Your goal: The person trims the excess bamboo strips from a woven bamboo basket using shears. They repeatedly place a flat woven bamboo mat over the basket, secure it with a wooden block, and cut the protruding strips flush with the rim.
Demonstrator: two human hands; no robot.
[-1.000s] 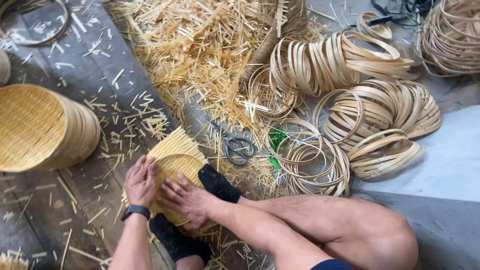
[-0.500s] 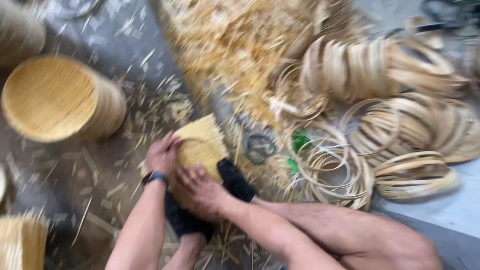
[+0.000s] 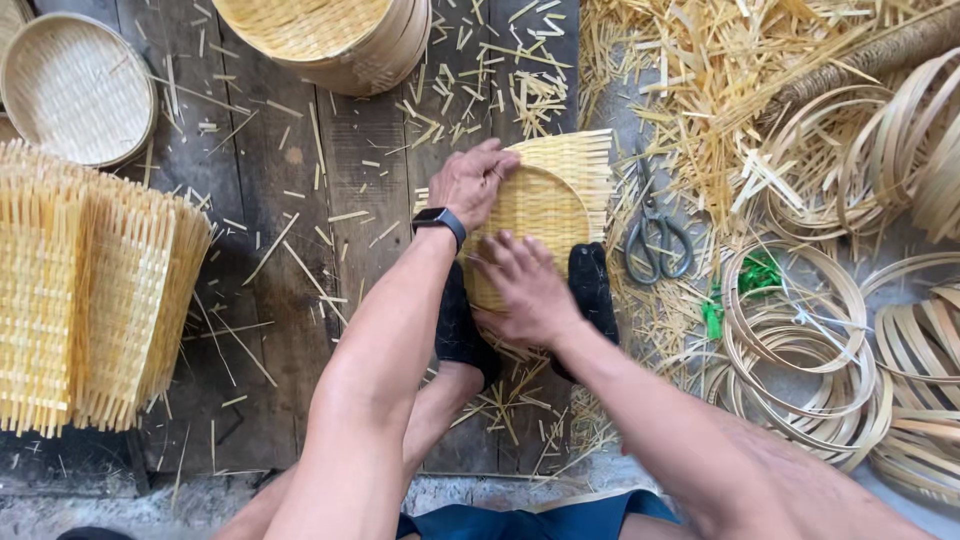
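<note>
Pressing flat on the pale woven bamboo mat [image 3: 550, 195], both hands, the left hand [image 3: 475, 185] and right hand [image 3: 525, 290], are kept spread as earlier; it is pinned between black-socked feet [image 3: 590, 285] on the plank floor [image 3: 300, 250].

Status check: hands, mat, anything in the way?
Left hand and right hand flat on woven mat. Feet pin its near edge. Scissors beside it, apart.

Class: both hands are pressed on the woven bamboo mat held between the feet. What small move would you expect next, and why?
Probably the left hand presses further round the rim, shaping the woven mat. Its far edge remains square with loose strip ends, the right hand steadies the near side, and both feet clamp it.
</note>
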